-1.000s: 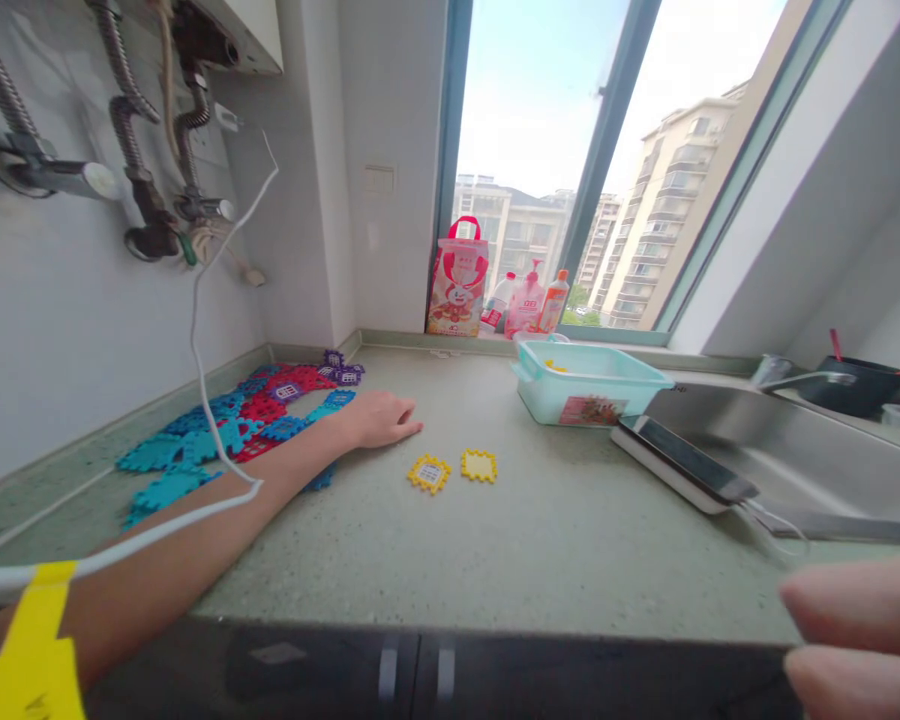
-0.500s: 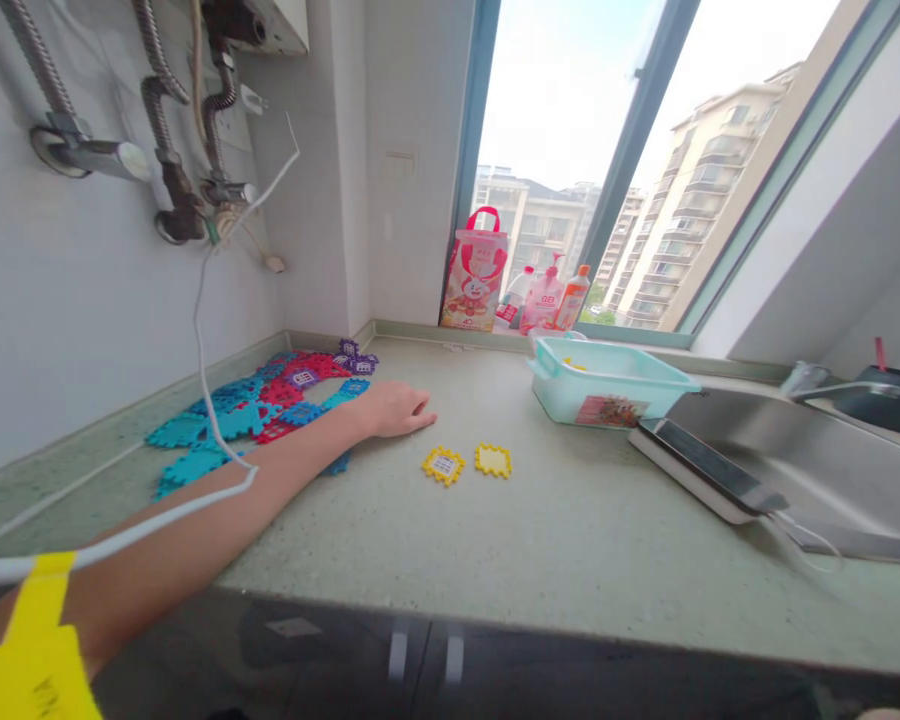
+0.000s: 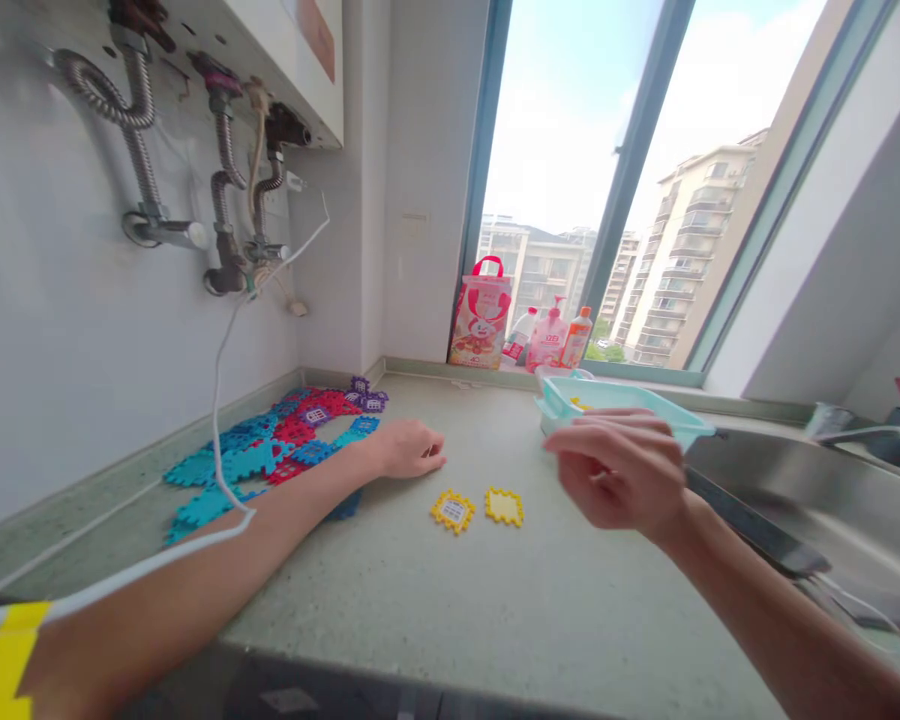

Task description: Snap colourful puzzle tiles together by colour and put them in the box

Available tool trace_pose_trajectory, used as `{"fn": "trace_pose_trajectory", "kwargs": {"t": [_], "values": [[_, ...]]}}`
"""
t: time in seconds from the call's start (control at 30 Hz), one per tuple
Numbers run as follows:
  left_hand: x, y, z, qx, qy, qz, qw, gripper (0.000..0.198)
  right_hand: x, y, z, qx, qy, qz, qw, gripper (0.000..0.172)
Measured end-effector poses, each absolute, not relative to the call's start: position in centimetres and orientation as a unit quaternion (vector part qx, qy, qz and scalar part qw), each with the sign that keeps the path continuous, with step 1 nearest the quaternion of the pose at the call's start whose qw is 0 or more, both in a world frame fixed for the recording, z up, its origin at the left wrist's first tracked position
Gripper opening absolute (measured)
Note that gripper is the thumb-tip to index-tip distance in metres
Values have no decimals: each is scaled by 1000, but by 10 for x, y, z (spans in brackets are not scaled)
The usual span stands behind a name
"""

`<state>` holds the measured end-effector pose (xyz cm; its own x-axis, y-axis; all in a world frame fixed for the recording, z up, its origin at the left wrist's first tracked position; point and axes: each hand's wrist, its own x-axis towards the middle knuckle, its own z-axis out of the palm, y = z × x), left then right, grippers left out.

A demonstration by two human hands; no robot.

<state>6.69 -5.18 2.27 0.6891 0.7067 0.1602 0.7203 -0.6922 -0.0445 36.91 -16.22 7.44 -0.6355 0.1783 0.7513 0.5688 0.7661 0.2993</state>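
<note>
My left hand (image 3: 411,449) rests on the counter beside the blue tiles (image 3: 356,432), its fingers loosely curled and nothing visible in them. In front of the pale turquoise bin (image 3: 690,425), my right hand (image 3: 621,470) hovers above the counter with bent fingers, slightly blurred; I see nothing held in it. Between the hands lie two yellow notched puzzle tiles: one bears a white window-grid panel (image 3: 452,511), the other is a plain yellow tile (image 3: 504,507). They lie apart, near each other. Some yellow pieces (image 3: 581,403) show inside the bin, partly hidden by my right hand.
Red tiles (image 3: 296,432), turquoise tiles (image 3: 210,505) and purple tiles (image 3: 367,398) are heaped at the left wall. A white cable (image 3: 217,430) hangs across my left forearm. A phone-like dark slab (image 3: 757,525) lies by the sink (image 3: 855,490). Bottles (image 3: 547,340) stand on the sill.
My right hand has come into view from the right, in front of the bin. My left hand stays at the same spot on the counter. The view has tilted upward.
</note>
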Motion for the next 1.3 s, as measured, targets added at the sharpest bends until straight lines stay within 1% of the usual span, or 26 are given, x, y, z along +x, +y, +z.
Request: {"fn": "trace_pose_trajectory", "kwargs": {"t": [0.07,0.13,0.2,0.27,0.33,0.4,0.53,0.6,0.67,0.73,0.8,0.87,1.0,1.13,1.3], "values": [[68,-59,31,-931,-359,-69,-9,28,364,-148,61,-212,-899,-261,280,18],[69,-65,39,-935,-340,-56,-85,32,360,-136,45,-255,-921,-200,215,23],[69,-68,46,-926,-341,-23,-159,39,359,-131,32,-313,-926,-96,185,30],[68,-69,49,-911,-348,17,-220,44,361,-131,26,-356,-921,3,162,41],[69,-71,50,-901,-350,51,-253,49,365,-131,24,-375,-915,57,136,51],[71,-74,49,-899,-351,59,-254,51,369,-131,25,-387,-912,67,122,55],[77,-82,45,-907,-351,32,-229,38,374,-128,26,-403,-905,61,123,49],[81,-84,43,-913,-349,17,-208,37,374,-127,27,-412,-901,53,128,48],[85,-85,40,-920,-346,1,-185,38,372,-127,28,-424,-892,34,151,46],[89,-86,37,-925,-342,-21,-164,38,370,-129,29,-422,-885,10,197,43],[93,-88,33,-928,-340,-43,-148,36,365,-131,29,-399,-884,0,244,40],[97,-91,30,-928,-340,-61,-137,34,360,-134,26,-373,-890,7,262,35],[100,-93,27,-929,-340,-79,-126,33,351,-136,18,-356,-904,30,234,28],[99,-89,24,-930,-332,-90,-129,38,349,-135,14,-346,-913,53,209,23],[97,-85,22,-931,-322,-92,-147,37,350,-134,13,-337,-916,80,203,23]]}}
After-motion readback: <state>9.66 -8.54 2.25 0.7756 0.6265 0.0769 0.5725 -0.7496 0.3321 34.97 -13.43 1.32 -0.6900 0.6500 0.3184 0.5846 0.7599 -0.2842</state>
